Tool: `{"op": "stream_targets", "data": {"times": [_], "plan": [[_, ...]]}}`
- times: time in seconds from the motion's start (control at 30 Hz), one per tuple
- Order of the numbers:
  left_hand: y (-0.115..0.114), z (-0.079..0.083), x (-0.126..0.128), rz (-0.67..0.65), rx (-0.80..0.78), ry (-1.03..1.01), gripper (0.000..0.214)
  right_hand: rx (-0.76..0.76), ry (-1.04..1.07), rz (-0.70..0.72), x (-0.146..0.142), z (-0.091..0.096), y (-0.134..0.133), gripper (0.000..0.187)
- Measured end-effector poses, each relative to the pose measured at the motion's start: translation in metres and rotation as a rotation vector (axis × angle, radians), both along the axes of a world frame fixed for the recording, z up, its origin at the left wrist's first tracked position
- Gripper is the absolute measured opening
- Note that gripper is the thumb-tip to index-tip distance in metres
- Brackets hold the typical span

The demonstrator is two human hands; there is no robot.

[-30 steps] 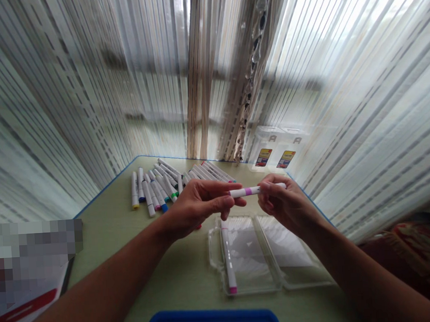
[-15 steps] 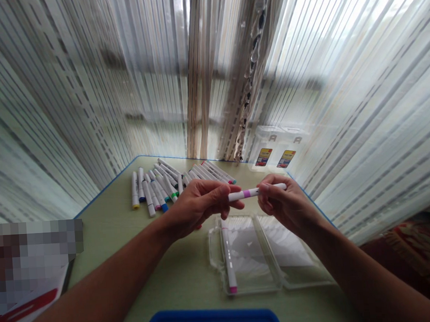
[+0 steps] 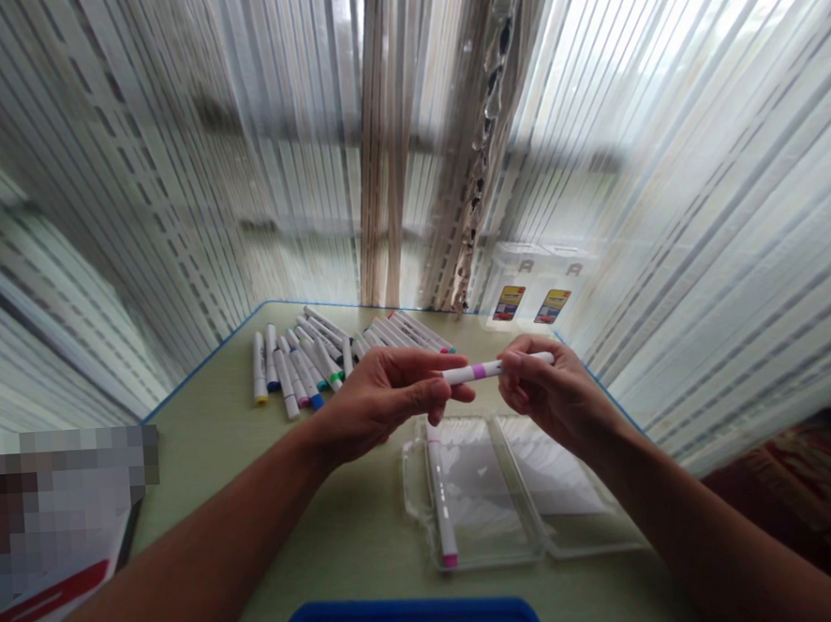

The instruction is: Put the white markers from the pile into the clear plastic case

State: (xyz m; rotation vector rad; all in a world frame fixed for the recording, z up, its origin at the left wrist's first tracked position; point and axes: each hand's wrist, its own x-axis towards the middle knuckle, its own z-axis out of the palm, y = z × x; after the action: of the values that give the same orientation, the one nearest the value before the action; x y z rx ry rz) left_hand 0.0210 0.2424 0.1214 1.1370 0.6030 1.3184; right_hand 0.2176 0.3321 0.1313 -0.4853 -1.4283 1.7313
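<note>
At the near edge, the rim of a blue tray (image 3: 406, 621) is being shown. Beyond it, a pink-tipped marker (image 3: 441, 497) is being kept in the left half of an open clear case (image 3: 576, 526). Above the case, a white marker (image 3: 479, 371) with a purple band is being pinched level at its two ends by the closed fingers of the left hand (image 3: 385, 397) and the right hand (image 3: 554, 392), almost exactly where it was being held a moment ago. Farther back, a row of markers (image 3: 306, 365) is being left on the table.
</note>
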Motion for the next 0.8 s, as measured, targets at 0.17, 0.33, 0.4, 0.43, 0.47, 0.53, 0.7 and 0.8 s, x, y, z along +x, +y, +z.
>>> {"op": "stream_targets", "data": {"times": [0.17,0.33,0.4,0.43,0.47,0.53,0.7,0.8], "plan": [[0.0000,-0.0009,0.0004,0.002,-0.004,0.003,0.030,-0.008,-0.012,-0.007,-0.0003,0.0007,-0.0003,0.022],[-0.0001,-0.0007,-0.0001,0.001,-0.030,-0.014,0.026,0.000,-0.015,-0.005,-0.0002,0.0008,-0.0004,0.022],[0.0005,-0.0010,-0.0005,-0.008,-0.041,-0.026,0.024,0.008,-0.020,-0.009,-0.0004,0.0010,-0.0010,0.022],[0.0008,-0.0014,-0.0007,-0.011,-0.047,-0.032,0.024,0.010,-0.022,-0.012,-0.0005,0.0011,-0.0013,0.023],[0.0012,-0.0018,-0.0008,-0.010,-0.053,-0.037,0.024,0.012,-0.024,-0.015,-0.0007,0.0012,-0.0017,0.023],[0.0019,-0.0027,-0.0010,-0.006,-0.062,-0.041,0.024,0.016,-0.023,-0.018,-0.0011,0.0013,-0.0022,0.023],[0.0026,-0.0044,-0.0014,-0.018,-0.052,-0.048,0.023,0.013,-0.013,-0.012,-0.0011,0.0010,-0.0022,0.022],[0.0022,-0.0042,-0.0016,-0.020,-0.042,-0.044,0.021,0.014,-0.012,-0.014,-0.0008,0.0012,-0.0021,0.022]]}}
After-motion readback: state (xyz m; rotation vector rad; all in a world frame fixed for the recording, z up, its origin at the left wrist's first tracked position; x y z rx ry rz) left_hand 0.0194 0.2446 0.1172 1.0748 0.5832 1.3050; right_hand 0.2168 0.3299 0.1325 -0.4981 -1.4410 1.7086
